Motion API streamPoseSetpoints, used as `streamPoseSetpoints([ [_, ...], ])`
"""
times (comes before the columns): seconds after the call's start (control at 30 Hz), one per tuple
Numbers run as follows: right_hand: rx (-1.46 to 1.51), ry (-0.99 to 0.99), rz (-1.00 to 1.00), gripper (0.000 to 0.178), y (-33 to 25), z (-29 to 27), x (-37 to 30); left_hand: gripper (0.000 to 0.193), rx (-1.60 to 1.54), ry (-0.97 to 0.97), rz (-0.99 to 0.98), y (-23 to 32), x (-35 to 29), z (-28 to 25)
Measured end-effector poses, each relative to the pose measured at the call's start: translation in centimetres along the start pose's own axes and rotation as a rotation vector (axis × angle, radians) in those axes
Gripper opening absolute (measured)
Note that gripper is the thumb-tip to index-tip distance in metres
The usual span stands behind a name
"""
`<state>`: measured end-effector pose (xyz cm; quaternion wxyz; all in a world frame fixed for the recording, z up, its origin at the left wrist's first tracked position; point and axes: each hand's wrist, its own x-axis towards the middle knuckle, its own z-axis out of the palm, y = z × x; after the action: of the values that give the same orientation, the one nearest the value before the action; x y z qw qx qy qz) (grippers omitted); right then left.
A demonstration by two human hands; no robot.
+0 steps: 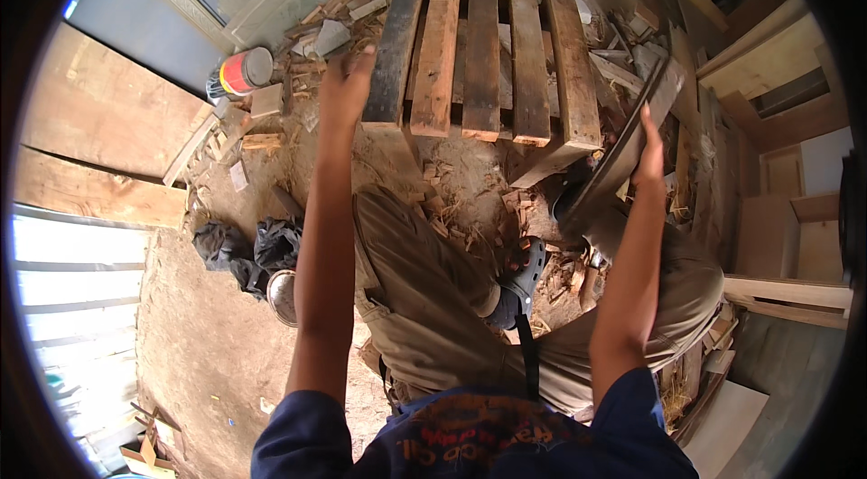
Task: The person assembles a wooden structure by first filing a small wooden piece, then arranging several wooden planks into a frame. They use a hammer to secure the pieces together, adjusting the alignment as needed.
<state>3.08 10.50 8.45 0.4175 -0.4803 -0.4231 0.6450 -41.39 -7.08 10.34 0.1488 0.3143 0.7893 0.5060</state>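
In front of my legs stands a low slatted wooden bench (481, 64) made of worn, dark-stained slats on short board sides. My left hand (347, 82) is closed at its left edge, against the blackened outer slat; some of the fingers are hidden. To the right of the bench, a long grey-brown wooden board (623, 143) is tilted, with its lower end down near my right leg. My right hand (649, 154) grips this board along its right edge, fingers stretched up its side.
Scrap wood and chips (433, 195) litter the dirt floor around the bench. A paint can (246, 71) lies at the left beside wood offcuts. Dark cloth (244, 249) and a round tin (283, 297) are near my left forearm. Wooden frames (768, 73) line the right side.
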Motion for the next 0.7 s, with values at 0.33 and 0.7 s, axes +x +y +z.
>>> streamPoseSetpoints([
  [0.33, -0.472, -0.193, 0.079, 0.093, -2.9, 2.3, 8.8, 0.093, 0.511, -0.141, -0.149, -1.4, 3.7, 5.4],
  [0.7, -0.147, -0.266, 0.166, 0.078, 1.2, 0.6, 8.2, 0.079, 0.293, 0.089, -0.046, -2.1, -5.8, 1.8],
])
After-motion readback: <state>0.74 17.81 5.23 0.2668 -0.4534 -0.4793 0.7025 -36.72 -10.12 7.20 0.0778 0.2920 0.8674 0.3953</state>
